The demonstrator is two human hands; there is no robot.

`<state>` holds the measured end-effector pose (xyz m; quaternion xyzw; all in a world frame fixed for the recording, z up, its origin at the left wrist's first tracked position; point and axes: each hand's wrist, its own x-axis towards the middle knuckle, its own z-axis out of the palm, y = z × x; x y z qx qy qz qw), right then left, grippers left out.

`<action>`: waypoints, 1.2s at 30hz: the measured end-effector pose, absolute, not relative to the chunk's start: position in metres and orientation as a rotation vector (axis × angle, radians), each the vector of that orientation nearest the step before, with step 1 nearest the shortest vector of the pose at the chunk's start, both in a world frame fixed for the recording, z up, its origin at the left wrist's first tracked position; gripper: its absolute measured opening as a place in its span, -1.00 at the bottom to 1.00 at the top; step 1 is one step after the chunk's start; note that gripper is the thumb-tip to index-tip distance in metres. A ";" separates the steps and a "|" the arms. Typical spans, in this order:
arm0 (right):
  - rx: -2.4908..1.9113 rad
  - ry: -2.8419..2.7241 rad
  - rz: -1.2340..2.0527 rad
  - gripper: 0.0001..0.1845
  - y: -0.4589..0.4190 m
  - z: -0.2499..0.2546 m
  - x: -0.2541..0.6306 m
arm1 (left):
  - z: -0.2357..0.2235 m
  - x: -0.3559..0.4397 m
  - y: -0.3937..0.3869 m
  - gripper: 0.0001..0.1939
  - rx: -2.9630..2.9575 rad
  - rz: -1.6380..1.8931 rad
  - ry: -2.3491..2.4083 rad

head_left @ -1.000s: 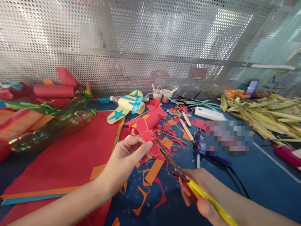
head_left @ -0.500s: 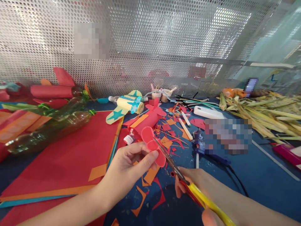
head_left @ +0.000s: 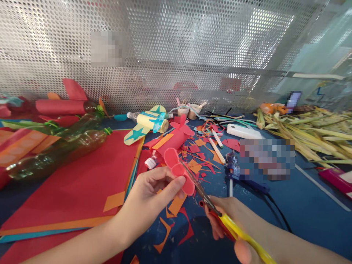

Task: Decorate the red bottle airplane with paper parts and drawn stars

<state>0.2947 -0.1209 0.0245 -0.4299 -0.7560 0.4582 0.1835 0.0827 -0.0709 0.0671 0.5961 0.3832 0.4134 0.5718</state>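
Note:
Between the thumb and fingers of my left hand (head_left: 156,194) is a red paper propeller shape (head_left: 172,158) with rounded lobes and a round centre. My right hand (head_left: 233,216) grips a pair of scissors (head_left: 202,190) with a yellow handle and dark blades. The blade tips lie at the paper's right edge, close to its centre; how far apart they are is hard to tell. Just beyond the paper lies a red paper-covered bottle plane (head_left: 177,141) with a white cap (head_left: 150,163). Red and orange scraps (head_left: 194,165) are scattered behind and below my hands.
At left are red paper sheets (head_left: 82,176) and a green plastic bottle (head_left: 63,154). A yellow bottle plane (head_left: 144,121) sits behind. To the right lie a blue glue gun (head_left: 233,170) with a black cord, and dry husks (head_left: 310,132). A perforated metal panel (head_left: 170,47) stands at the back.
The scissors' blades have shifted slightly against the paper, and the fingers of my right hand have moved a little on the handles. The red paper has tilted slightly; my left hand keeps its hold.

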 end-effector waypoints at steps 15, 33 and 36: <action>-1.204 -2.064 1.298 -0.18 -0.124 0.044 0.292 | 0.066 0.082 -0.074 -0.85 1.342 0.982 0.886; -1.240 -2.041 1.350 -0.15 -0.125 0.043 0.293 | 0.068 0.080 -0.075 -0.82 1.313 0.924 0.918; -1.214 -2.049 1.351 -0.12 -0.123 0.042 0.295 | 0.067 0.080 -0.073 -0.81 1.307 0.923 0.931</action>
